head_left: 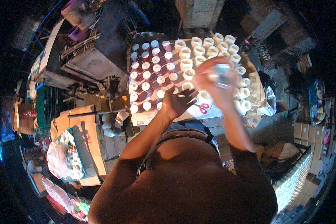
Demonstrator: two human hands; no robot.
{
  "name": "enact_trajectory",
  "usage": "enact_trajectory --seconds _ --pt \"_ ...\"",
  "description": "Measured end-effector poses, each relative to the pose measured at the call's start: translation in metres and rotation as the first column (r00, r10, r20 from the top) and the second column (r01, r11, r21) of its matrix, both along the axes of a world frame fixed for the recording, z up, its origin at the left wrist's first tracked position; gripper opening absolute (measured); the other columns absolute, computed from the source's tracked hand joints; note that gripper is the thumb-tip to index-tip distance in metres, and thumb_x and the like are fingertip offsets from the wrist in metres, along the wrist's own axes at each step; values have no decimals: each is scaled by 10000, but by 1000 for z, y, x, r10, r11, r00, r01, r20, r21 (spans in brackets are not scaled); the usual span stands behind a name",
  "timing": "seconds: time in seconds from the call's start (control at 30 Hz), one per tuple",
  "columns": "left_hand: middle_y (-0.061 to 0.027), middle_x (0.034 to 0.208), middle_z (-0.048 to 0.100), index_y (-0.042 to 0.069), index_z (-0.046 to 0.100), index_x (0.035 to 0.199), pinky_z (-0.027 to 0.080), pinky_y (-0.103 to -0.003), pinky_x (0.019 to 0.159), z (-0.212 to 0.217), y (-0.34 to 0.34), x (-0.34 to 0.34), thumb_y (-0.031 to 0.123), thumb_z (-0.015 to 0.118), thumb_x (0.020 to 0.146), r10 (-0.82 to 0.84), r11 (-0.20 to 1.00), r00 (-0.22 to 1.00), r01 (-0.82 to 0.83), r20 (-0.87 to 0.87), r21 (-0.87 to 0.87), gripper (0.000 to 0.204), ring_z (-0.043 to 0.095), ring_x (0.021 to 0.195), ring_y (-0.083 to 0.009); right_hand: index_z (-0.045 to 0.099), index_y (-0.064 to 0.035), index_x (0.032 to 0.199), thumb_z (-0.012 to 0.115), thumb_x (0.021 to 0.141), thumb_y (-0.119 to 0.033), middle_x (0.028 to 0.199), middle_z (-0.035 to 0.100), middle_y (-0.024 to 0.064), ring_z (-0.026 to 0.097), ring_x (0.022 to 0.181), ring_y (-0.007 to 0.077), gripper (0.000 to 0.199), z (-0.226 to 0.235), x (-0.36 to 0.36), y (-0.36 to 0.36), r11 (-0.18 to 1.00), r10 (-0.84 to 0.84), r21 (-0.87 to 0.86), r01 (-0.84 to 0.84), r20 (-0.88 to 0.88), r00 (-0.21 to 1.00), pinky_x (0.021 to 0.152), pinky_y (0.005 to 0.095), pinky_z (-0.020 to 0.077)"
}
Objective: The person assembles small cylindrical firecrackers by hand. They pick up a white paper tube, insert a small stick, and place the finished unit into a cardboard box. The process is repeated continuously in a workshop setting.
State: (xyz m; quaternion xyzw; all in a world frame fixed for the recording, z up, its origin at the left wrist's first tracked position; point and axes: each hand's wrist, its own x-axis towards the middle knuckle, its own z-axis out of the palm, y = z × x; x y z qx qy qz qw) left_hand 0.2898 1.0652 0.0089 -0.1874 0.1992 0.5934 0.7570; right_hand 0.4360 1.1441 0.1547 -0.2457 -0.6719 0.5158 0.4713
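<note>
My left hand [178, 104] is over the near middle of the table [142, 120], palm up with fingers spread and nothing in it. To its right, my right hand [209, 76] is blurred by motion, its fingers wrapped round a shiny, clear or silvery cup-like thing [223, 75]. On the table's left side stand rows of dark red cups with round white tops [146, 86], many with a thin wick-like stick. Rows of cream, hollow-topped pots [199, 51] fill the right side, partly hidden by my right hand. Red-handled scissors [204, 108] lie between my hands near the front edge.
Brown paper or sacking [254, 87] covers the table's right end, beside a white plastic bag [268, 106]. At left are a wooden bench [91, 67], cardboard [78, 115] and a green tray [80, 164] heaped with white pieces. Stacked cartons [310, 134] stand far right.
</note>
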Motion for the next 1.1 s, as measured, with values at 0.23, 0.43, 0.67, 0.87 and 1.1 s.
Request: enact_trajectory --seconds 0.23,0.43,0.67,0.87,1.1 --pt "-188 1441 574 50 417 1459 433 -566 1136 24 14 5 573 363 1075 68 973 997 -74 34 217 651 568 1331 -347 631 -73 1209 722 873 -12 1196 662 99 621 1095 188 354 -30 34 4 949 -170 271 164 -1 985 923 343 520" --pt "-115 1483 543 98 442 1497 443 -525 1122 21 26 17 549 465 1059 41 908 947 99 -320 407 630 540 1350 -281 616 -47 1063 775 808 49 950 701 49 680 873 127 316 -79 -15 20 942 -30 -334 19 -28 999 801 306 559" --pt "-37 1437 568 124 511 1454 462 -491 1063 0 25 6 394 630 1026 -21 897 898 211 -439 389 520 530 1321 -207 637 -49 1051 747 849 -34 929 697 73 720 854 227 230 -78 -10 37 810 -93 -575 -113 -317 944 776 376 585" --pt "-38 1316 639 80 585 1363 575 -460 987 -14 29 -3 245 663 1021 10 905 906 172 -423 389 387 615 1206 -200 632 -51 1065 740 847 -30 920 704 91 719 850 256 244 -62 0 56 835 -130 -543 -87 -350 928 781 407 586" --pt "-75 1307 636 75 557 1382 546 -427 1039 -29 3 -29 376 656 1017 21 974 888 85 -460 210 484 647 1155 -239 628 -75 1200 605 990 -241 1184 677 137 654 1121 298 269 4 69 104 856 -185 -461 -235 -697 693 1069 561 500"
